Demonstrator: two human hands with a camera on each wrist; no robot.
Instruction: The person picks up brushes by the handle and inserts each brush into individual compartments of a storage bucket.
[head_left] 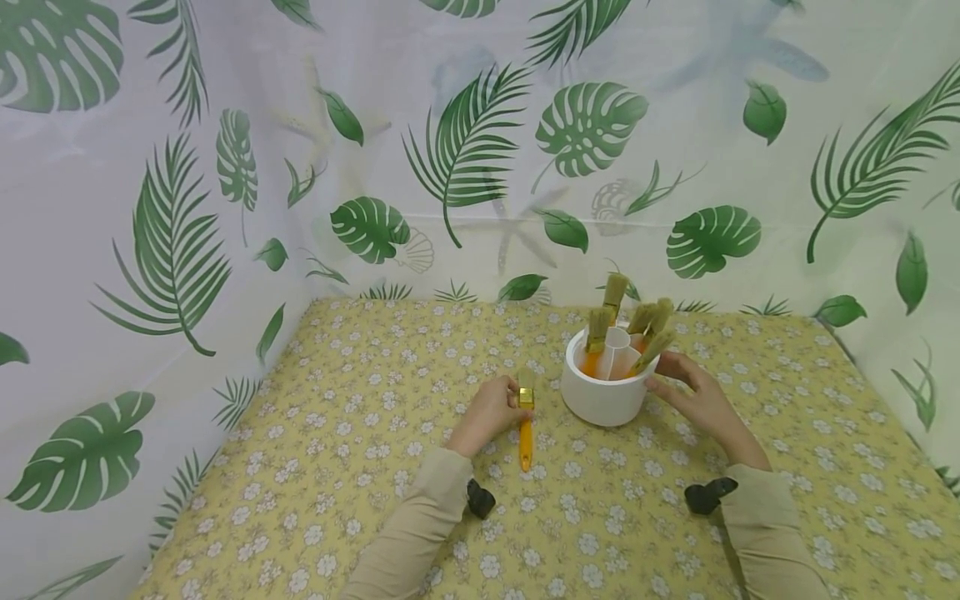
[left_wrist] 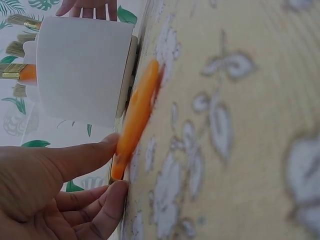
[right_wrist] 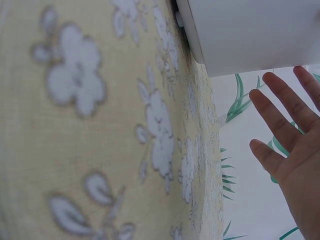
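A paintbrush [head_left: 526, 442] with an orange handle, gold ferrule and pale bristles lies on or just above the tablecloth, bristles pointing away from me. My left hand [head_left: 491, 410] pinches it near the ferrule between thumb and fingers; the left wrist view shows the orange handle [left_wrist: 137, 117] beyond the fingertips. To the right stands a white round pot [head_left: 600, 402] holding several similar brushes [head_left: 597, 329] upright, bristles up, around a clear divider [head_left: 617, 354]. At the pot's right side is my right hand [head_left: 701, 402], its fingers straight and spread in the right wrist view.
A yellow floral cloth [head_left: 360, 483] covers the table. White curtains with green leaf prints [head_left: 465, 150] stand at the back and both sides. Black wrist cameras [head_left: 480, 500] sit on both sleeves.
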